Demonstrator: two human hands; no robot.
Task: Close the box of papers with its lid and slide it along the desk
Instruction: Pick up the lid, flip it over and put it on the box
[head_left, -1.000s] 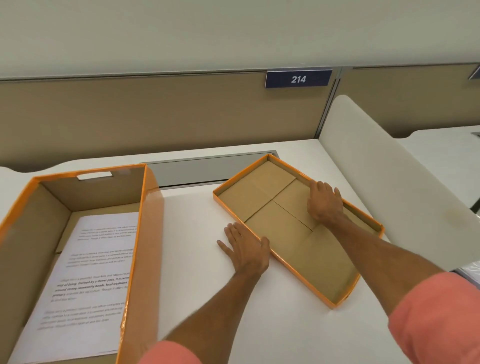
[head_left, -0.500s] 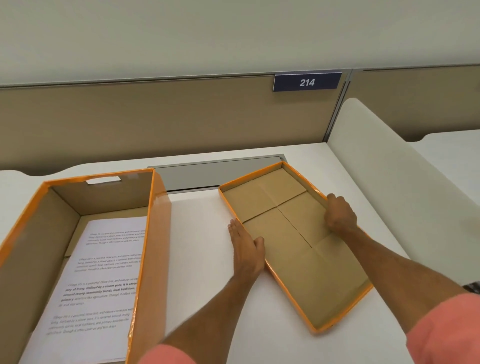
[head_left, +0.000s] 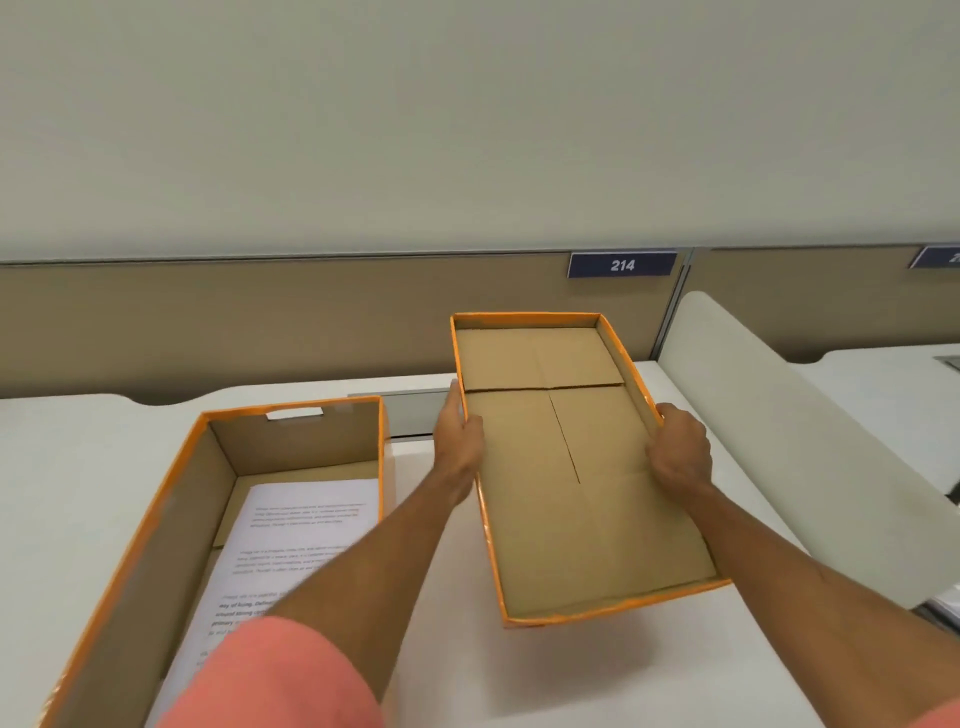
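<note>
Both hands are on the lid (head_left: 571, 467), w/ its hollow cardboard side facing up and its orange rim all round. Left hand (head_left: 460, 447) has its grip clamped on the lid's left long edge, thumb over the rim; right hand (head_left: 678, 449) is clamped on the right long edge, fingers curled inside. The lid is up off the desk (head_left: 78, 467), tilted, far end higher; a soft shadow lies on the desk under its near end.

The box (head_left: 171, 519) sits on the desk just left of the lid, open-topped, orange outside, brown inside, w/ a handle slot in its far wall. Printed papers (head_left: 291, 535) lie flat in the bottom. The left forearm crosses over the box's near right corner.

Beyond the lid, a tan partition (head_left: 260, 322) carries a blue tag reading 214 (head_left: 622, 265). Right of the lid stands a white divider panel (head_left: 810, 441). Pink sleeves (head_left: 270, 680) show at the bottom edge.
</note>
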